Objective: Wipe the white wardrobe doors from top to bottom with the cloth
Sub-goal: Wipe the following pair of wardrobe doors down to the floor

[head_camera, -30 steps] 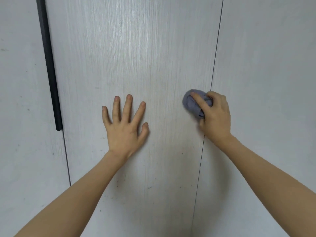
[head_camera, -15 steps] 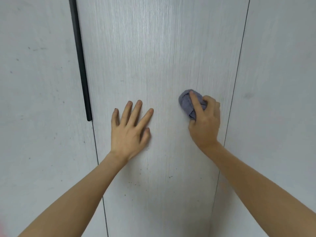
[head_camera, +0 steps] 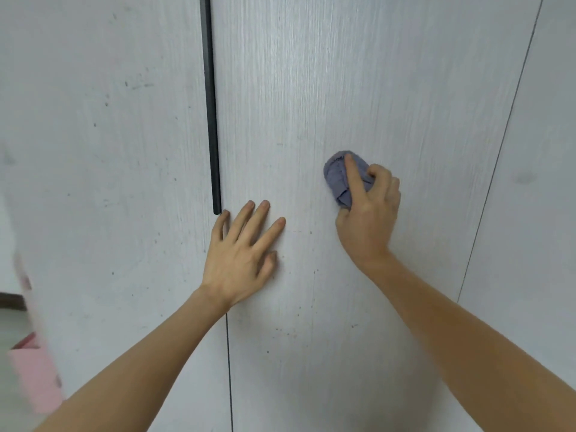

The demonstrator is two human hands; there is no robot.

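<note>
A white wood-grain wardrobe door [head_camera: 358,88] fills the middle of the view, with small dark specks low down. My right hand [head_camera: 369,216] grips a bunched grey-blue cloth [head_camera: 338,179] and presses it against this door, index finger stretched over the cloth. My left hand [head_camera: 241,254] lies flat on the same door with fingers spread, close to the door's left edge, just below the end of a black vertical handle strip [head_camera: 210,104].
Another white door [head_camera: 93,151] stands to the left of the handle strip, and a third [head_camera: 536,213] to the right past a thin seam. A blurred pink object [head_camera: 34,375] shows at the lower left edge, with a dark ledge [head_camera: 11,300] above it.
The view has swung to the left, so doors and handle strip sit further right in frame. My right hand has carried the cloth leftward from the right seam onto the door's middle.
</note>
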